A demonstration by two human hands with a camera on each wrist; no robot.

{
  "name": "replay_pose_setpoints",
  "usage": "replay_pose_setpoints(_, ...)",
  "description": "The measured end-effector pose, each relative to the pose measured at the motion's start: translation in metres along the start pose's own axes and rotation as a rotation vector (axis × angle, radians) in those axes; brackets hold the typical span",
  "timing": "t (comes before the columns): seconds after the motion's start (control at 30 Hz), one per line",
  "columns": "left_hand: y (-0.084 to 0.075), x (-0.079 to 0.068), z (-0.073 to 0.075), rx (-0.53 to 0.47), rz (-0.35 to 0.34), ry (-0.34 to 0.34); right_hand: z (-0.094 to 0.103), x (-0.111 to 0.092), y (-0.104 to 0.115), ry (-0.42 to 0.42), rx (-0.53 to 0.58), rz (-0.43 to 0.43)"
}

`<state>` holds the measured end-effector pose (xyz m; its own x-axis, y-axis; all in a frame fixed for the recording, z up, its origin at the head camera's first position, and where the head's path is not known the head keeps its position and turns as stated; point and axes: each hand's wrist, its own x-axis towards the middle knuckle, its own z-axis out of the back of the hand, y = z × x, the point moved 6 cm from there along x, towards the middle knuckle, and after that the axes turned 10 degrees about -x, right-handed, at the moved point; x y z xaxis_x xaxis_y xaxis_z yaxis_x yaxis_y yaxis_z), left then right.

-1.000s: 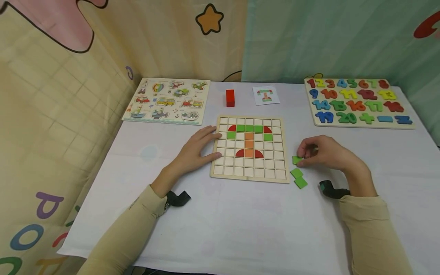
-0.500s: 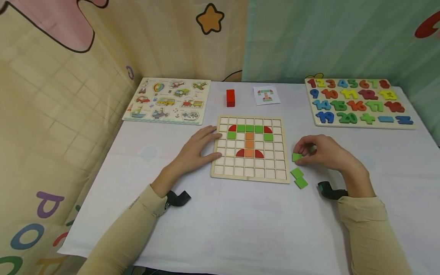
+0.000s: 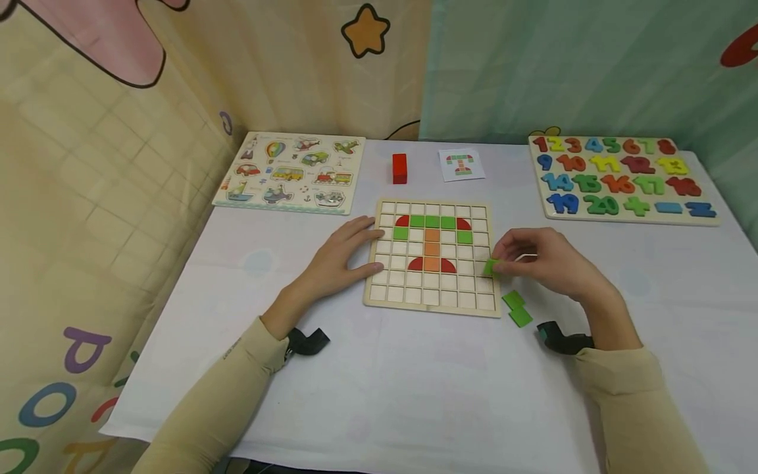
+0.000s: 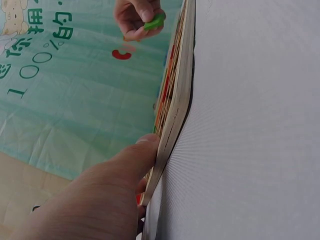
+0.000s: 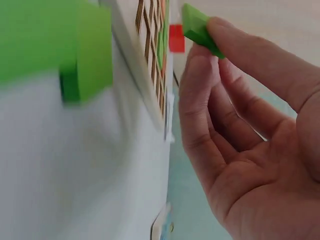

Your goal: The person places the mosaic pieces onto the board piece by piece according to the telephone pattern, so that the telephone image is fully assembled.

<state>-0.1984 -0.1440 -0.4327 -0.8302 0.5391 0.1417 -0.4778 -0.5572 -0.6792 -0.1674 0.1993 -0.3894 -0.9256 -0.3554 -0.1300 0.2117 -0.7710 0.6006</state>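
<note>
A wooden grid board (image 3: 397, 293) lies mid-table, holding green squares, orange squares and red quarter-round pieces in a mushroom-like pattern. My left hand (image 3: 336, 258) rests at its left edge, thumb and fingertips touching the frame; the left wrist view shows the thumb (image 4: 135, 159) against the rim. Between thumb and fingers, my right hand (image 3: 547, 262) pinches a green square tile (image 3: 489, 266), held above the board's right edge. In the right wrist view that tile (image 5: 198, 29) is raised off the board. Two more green tiles (image 3: 517, 308) lie on the cloth, just right of the board.
Behind the board are a red block (image 3: 399, 169) and a small pattern card (image 3: 462, 164). A vehicle picture puzzle (image 3: 290, 172) lies back left, a number puzzle (image 3: 628, 178) back right. Curtains (image 3: 568, 72) stand behind the table.
My right hand has lifted the green tile from the cloth and carried it left to the board's right edge. My left hand stays at the board.
</note>
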Motion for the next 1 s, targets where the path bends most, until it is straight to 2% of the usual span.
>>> replay_pose_setpoints(0.2,0.001,0.000,0.000,0.001,0.000,-0.002,-0.018,0.006,0.030,-0.037,0.013,0.019)
replay_pose_setpoints(0.53,0.002,0.000,-0.001,-0.005,-0.009,-0.008,-0.045,0.013,0.057,-0.135,0.036,0.075)
replay_pose_setpoints(0.8,0.003,0.002,-0.003,-0.010,-0.011,-0.001,-0.065,0.029,0.083,-0.120,0.040,0.150)
replay_pose_setpoints(1.0,0.002,0.001,0.000,-0.004,-0.008,-0.008,-0.076,0.034,0.092,-0.136,0.023,0.186)
